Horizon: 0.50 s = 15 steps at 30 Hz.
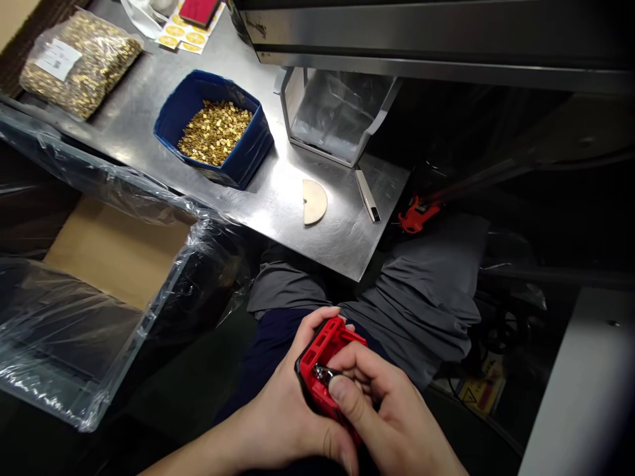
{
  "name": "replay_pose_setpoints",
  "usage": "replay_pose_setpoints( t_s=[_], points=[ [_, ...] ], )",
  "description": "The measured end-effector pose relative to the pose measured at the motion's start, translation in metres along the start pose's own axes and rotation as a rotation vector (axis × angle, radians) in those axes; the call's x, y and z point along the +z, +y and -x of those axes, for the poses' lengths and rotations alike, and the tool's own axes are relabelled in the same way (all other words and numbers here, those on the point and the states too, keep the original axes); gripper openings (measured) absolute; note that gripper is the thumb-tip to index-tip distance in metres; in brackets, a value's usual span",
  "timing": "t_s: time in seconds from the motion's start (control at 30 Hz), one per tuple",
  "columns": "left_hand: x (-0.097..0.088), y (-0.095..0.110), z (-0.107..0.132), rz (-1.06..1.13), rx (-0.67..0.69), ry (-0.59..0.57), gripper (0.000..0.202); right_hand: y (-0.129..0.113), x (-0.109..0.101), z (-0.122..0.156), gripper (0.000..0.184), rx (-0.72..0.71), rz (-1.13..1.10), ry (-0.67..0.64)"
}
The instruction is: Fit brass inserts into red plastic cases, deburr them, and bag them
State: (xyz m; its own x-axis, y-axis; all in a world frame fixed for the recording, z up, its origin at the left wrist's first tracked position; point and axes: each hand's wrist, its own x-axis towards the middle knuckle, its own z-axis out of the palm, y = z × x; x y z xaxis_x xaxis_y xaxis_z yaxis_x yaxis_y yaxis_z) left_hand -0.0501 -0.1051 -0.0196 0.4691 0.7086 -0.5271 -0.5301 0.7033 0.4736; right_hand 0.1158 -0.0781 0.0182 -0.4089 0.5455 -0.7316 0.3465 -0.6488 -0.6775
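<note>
Low in front of my lap, my left hand (282, 406) is wrapped around a red plastic case (316, 350) with a black outer edge. The case is tilted, its hollow side facing up and showing slots along one wall. Thumb and forefinger of my right hand (387, 403) pinch a small shiny black-and-silver part (323, 374) inside the case. My fingers partly cover this part, so its exact kind cannot be made out. The far end of the case is hidden behind my right hand.
On the metal table (337, 251) stand a blue bin (248, 158) of small gold-coloured pieces, a bag (94, 59) of similar pieces, a grey tray (342, 149), a half-round disc (314, 202) and a white cutter-like tool (367, 194). A plastic-lined crate (143, 324) is at left.
</note>
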Motion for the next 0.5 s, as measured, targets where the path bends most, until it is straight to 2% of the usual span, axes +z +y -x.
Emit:
replay_pose_setpoints(
  t_s=[0.13, 0.37, 0.5],
  points=[
    [0.0009, 0.0002, 0.0004, -0.008, 0.003, 0.011, 0.123, -0.0025, 0.0010, -0.0024, 0.029, -0.031, -0.132, -0.017],
    [0.0019, 0.0025, 0.0007, -0.026, -0.025, 0.000, 0.119, -0.0067, 0.0030, -0.0027, 0.029, -0.013, -0.213, 0.012],
    [0.0021, 0.0040, 0.0012, 0.001, -0.022, 0.023, 0.117, -0.0028, 0.0041, -0.0027, 0.034, 0.001, -0.341, 0.018]
  ],
)
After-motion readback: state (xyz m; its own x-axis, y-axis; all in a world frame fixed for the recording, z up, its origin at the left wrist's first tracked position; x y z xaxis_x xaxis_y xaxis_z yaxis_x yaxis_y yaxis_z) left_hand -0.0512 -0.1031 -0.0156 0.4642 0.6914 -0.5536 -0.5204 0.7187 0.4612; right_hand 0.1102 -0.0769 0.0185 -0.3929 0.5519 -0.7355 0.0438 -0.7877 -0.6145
